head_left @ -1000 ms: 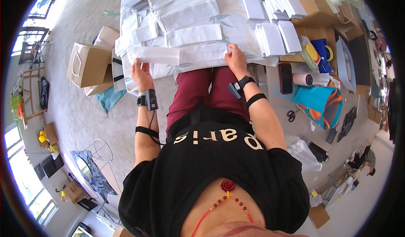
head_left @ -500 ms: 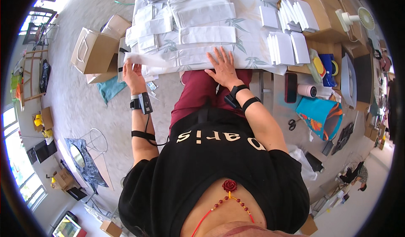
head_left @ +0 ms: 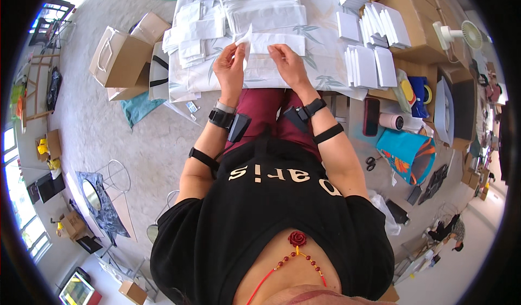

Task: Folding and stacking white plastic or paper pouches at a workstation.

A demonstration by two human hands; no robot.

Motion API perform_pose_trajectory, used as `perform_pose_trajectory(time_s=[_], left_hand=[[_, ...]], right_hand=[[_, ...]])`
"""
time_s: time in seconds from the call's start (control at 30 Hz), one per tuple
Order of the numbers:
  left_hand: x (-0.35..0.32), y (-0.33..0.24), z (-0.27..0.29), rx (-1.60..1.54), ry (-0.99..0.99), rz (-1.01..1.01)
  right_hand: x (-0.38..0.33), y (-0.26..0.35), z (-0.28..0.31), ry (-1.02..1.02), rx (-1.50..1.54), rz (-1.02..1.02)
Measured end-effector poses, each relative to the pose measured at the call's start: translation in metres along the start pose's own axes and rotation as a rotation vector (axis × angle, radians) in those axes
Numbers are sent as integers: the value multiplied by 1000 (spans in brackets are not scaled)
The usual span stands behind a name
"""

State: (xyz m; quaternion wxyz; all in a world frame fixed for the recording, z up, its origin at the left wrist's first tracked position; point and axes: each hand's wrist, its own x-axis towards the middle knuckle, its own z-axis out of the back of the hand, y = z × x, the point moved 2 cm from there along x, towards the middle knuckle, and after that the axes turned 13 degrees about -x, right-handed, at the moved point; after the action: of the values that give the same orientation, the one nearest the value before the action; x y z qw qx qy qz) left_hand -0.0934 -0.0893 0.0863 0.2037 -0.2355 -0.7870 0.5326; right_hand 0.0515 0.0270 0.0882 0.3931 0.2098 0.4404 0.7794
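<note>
On table [head_left: 325, 71] | left hand [head_left: 230, 66] fingers now pinch raised white bag [head_left: 255, 42] | right hand [head_left: 287, 63] grips it

I see white folded paper bags [head_left: 274, 42] on a white tablecloth [head_left: 325, 66] printed with grey-green leaves. Right of that cloth, I make out white stacks [head_left: 372, 66] on brown cardboard boxes [head_left: 412, 12], a white fan [head_left: 461, 33] and a turquoise bag [head_left: 407, 153] with orange patterning. Left of the cloth stands a tan paper bag [head_left: 119, 58]. Below it I see maroon trousers [head_left: 271, 101] and black wristbands [head_left: 222, 119].
</note>
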Motion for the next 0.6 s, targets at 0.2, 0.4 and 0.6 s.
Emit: perform_pose_trajectory(time_s=[0.2,0.4,0.6], left_hand=[[9,8,6,-189,-123,100],[20,-3,36,-211,-217,90],[24,-17,56,-200,-244,42]], right_hand=[[-28,-108,8,-157,-869,277],[-42,-111,3,-224,-921,31],[-35,-122,-3,-251,-960,-116]])
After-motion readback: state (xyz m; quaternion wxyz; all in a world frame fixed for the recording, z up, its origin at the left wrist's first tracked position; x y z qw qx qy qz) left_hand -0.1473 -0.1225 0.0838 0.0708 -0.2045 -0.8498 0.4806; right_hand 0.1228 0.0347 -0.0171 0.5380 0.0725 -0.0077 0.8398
